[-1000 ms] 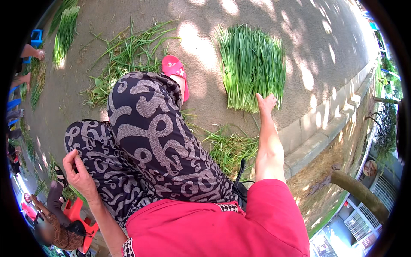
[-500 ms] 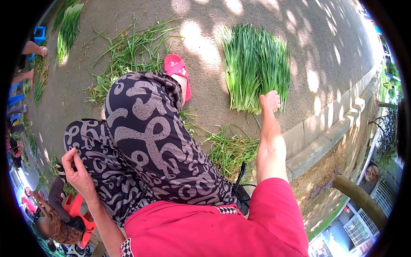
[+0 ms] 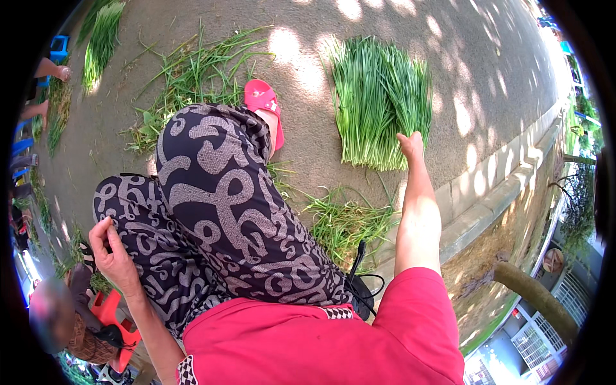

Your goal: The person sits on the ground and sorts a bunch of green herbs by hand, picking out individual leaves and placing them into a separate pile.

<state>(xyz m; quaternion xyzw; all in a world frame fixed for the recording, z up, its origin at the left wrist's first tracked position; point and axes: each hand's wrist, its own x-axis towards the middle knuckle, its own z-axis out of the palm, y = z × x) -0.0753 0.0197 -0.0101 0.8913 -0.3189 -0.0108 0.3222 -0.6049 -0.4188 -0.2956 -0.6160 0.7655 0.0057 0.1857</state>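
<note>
A thick pile of long green garlic chives (image 3: 375, 96) lies on the pavement ahead of me, pale stem ends toward me. My right hand (image 3: 412, 145) is at its near right corner, touching the stems. The thumb sticks out to the left, apart from the fingers, which are partly hidden at the pile's side. Over my left knee, my left hand (image 3: 117, 256) is held with its fingers curled and the thumb close to the index finger. Nothing shows in it.
Loose, messy greens (image 3: 205, 70) lie beyond my pink sandal (image 3: 262, 99), and a second heap (image 3: 346, 224) is near my right knee. Another chive bundle (image 3: 102, 45) lies far left. Other people and a red stool (image 3: 109, 314) are at left. A stone kerb (image 3: 487, 205) runs at right.
My right hand has shifted right, from on top of the stem ends to the pile's right edge, and its thumb now stands out. My left hand stays over the knee.
</note>
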